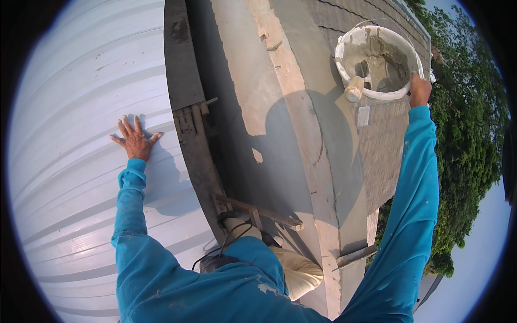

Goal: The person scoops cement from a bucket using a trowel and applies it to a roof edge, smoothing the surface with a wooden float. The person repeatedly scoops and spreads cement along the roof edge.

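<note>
My left hand (137, 143) lies flat with fingers spread on the ribbed white metal sheeting (81, 107); nothing is in it. At the upper right, my right hand (420, 90) is closed on the rim of a white bucket (383, 96). Grey wet mortar (393, 67) coats the bucket's inside. A trowel with a worn wooden handle (354, 89) leans out over the near rim, its blade partly hidden in the bucket. The bucket stands over brownish roof tiles (385, 140), and a thin wire handle arches behind it.
Between sheeting and tiles runs a grey plastered surface with a rough raised concrete strip (301, 118). A dark gap and a weathered board (183, 64) border the sheeting. Near my legs are a wooden frame (264, 210), a black cord (229, 237) and a protruding bar (355, 257). Trees (468, 134) rise beyond.
</note>
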Tool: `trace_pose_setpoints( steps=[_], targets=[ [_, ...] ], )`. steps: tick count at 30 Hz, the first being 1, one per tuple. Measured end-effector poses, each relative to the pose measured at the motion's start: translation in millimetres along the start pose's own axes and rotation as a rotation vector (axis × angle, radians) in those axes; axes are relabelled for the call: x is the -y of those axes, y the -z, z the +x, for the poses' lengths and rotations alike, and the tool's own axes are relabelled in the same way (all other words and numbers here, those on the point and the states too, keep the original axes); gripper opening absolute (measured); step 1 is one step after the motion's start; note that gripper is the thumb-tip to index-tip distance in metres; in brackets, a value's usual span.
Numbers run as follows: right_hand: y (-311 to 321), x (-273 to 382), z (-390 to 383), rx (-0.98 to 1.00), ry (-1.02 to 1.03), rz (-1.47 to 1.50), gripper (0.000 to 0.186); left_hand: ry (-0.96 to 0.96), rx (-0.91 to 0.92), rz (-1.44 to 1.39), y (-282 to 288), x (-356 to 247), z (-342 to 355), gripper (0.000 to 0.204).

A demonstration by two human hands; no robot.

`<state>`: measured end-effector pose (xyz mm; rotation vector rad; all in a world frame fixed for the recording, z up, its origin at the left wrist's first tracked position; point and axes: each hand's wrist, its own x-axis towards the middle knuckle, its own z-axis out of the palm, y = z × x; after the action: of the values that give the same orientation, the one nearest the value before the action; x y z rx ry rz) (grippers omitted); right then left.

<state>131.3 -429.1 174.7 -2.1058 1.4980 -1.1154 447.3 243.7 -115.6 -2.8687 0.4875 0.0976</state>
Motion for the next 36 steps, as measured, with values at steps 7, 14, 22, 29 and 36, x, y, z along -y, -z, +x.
trace_pose_setpoints(
  steps=[7, 14, 22, 29, 36],
  targets=[
    [-15.8, 12.3, 7.5, 0.011, 0.033, -0.143, 0.039, 0.014, 0.076, 0.067, 7.4, -4.2, 1.9, 0.105],
    [-12.3, 28.2, -21.0, -0.027, 0.143, -0.218, 0.035, 0.018, 0.067, 0.060, 4.9, -2.3, -0.8, 0.103],
    [32.7, 44.7, -49.5, -0.026, 0.215, -0.313, 0.033, 0.010, 0.049, 0.044, 3.9, -4.1, 2.8, 0.102],
    [34.3, 44.5, -49.9, -0.025, 0.252, -0.275, 0.035, 0.007, 0.045, 0.036, 3.3, -1.8, 1.1, 0.103],
    [10.8, 0.6, -26.7, -0.082, 0.012, -0.037, 0.035, 0.008, 0.050, 0.045, 11.3, -4.9, 0.4, 0.103]
  ],
)
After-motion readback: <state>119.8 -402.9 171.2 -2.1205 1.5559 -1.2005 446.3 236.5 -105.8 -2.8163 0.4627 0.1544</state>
